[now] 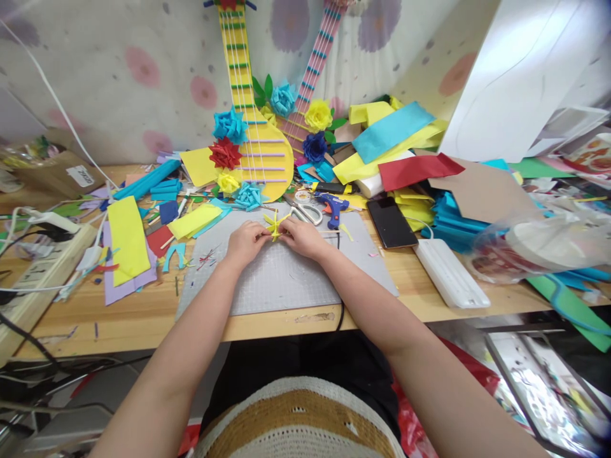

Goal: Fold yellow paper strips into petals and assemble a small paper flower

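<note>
My left hand [245, 243] and my right hand [303, 238] meet over a grey cutting mat [281, 280] on the wooden table. Both pinch a small yellow paper flower piece [275, 226] with pointed petals, held between the fingertips of the two hands. The fingers of both hands are curled closed around it. Scissors [305, 210] and a blue glue gun [333, 208] lie just behind my hands.
Two paper guitars [251, 108] with paper flowers lean on the wall. Coloured paper sheets and scraps [128, 238] litter the left and back. A black phone [391, 222], a white power bank [451, 273] and a plastic bag [539, 245] sit on the right; a power strip [41, 270] on the left.
</note>
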The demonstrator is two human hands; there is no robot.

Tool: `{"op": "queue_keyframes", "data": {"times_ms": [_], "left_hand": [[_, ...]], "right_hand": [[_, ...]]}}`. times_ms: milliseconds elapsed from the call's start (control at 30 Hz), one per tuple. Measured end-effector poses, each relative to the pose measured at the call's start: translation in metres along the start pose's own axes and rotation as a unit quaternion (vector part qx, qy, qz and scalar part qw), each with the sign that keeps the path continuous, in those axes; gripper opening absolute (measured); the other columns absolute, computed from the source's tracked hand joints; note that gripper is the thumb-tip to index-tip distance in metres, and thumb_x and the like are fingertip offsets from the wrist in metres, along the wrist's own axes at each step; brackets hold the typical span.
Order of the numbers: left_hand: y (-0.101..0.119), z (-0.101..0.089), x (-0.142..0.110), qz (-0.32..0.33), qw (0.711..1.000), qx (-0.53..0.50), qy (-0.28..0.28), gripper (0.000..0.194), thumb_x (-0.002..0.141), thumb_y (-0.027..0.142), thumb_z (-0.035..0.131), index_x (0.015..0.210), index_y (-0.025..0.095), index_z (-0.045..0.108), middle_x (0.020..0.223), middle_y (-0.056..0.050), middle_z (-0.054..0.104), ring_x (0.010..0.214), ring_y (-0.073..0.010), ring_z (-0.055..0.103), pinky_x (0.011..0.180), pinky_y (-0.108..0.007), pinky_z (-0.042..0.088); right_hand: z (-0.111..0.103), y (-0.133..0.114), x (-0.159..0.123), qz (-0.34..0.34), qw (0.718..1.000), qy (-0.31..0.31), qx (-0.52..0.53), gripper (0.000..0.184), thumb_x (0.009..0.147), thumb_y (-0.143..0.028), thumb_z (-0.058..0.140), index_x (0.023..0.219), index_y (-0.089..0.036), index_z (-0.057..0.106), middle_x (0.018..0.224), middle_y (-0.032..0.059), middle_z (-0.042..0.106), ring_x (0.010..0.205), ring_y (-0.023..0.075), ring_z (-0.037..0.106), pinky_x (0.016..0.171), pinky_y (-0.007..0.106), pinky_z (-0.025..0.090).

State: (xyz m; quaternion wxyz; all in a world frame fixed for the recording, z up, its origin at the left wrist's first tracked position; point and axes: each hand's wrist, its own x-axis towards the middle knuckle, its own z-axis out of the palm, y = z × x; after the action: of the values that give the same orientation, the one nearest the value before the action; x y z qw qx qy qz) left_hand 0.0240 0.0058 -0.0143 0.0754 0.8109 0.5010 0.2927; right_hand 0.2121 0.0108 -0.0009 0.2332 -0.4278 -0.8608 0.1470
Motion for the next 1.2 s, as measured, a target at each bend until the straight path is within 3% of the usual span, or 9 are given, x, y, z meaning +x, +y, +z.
{"op": "queue_keyframes", "data": {"times_ms": [433, 667, 833, 1200], "left_hand": [[0.006, -0.002, 0.002, 0.004, 1.000, 0.020, -0.006, 0.004, 0.076, 0.025, 0.059, 0.076, 0.022, 0.062, 0.082, -0.003, 0.065, 0.087, -0.0201, 0.054, 0.073, -0.032, 0.042], [0.020, -0.005, 0.000, -0.013, 0.994, 0.043, 0.095, 0.012, 0.069, 0.021, 0.061, 0.080, 0.019, 0.055, 0.082, -0.005, 0.060, 0.083, -0.0211, 0.052, 0.076, -0.034, 0.040], [0.033, 0.000, 0.000, -0.034, 0.992, 0.069, 0.104, 0.015, 0.074, 0.036, 0.061, 0.074, 0.020, 0.059, 0.076, -0.006, 0.061, 0.083, -0.0232, 0.053, 0.076, -0.037, 0.037], [0.037, 0.011, 0.004, -0.056, 0.971, 0.198, 0.118, 0.016, 0.077, 0.027, 0.055, 0.064, 0.020, 0.058, 0.071, -0.006, 0.062, 0.075, -0.0219, 0.054, 0.066, -0.035, 0.032]], "right_hand": [[-0.001, 0.002, 0.001, 0.000, 1.000, -0.001, 0.024, 0.012, 0.082, -0.013, 0.048, 0.084, -0.017, 0.059, 0.090, 0.0055, 0.061, 0.081, 0.0146, 0.054, 0.074, 0.025, 0.038], [0.001, 0.004, 0.004, 0.027, 0.999, 0.044, 0.015, 0.010, 0.084, -0.016, 0.047, 0.086, -0.017, 0.057, 0.093, 0.0062, 0.060, 0.085, 0.0159, 0.054, 0.074, 0.026, 0.039], [0.003, 0.003, 0.005, 0.034, 0.997, 0.069, 0.010, 0.011, 0.086, -0.019, 0.046, 0.088, -0.017, 0.056, 0.093, 0.0068, 0.058, 0.085, 0.0166, 0.052, 0.073, 0.027, 0.038], [0.002, -0.006, 0.007, 0.046, 0.995, 0.084, 0.020, 0.011, 0.086, -0.019, 0.047, 0.088, -0.016, 0.057, 0.091, 0.0069, 0.059, 0.084, 0.0166, 0.053, 0.073, 0.027, 0.039]]}}
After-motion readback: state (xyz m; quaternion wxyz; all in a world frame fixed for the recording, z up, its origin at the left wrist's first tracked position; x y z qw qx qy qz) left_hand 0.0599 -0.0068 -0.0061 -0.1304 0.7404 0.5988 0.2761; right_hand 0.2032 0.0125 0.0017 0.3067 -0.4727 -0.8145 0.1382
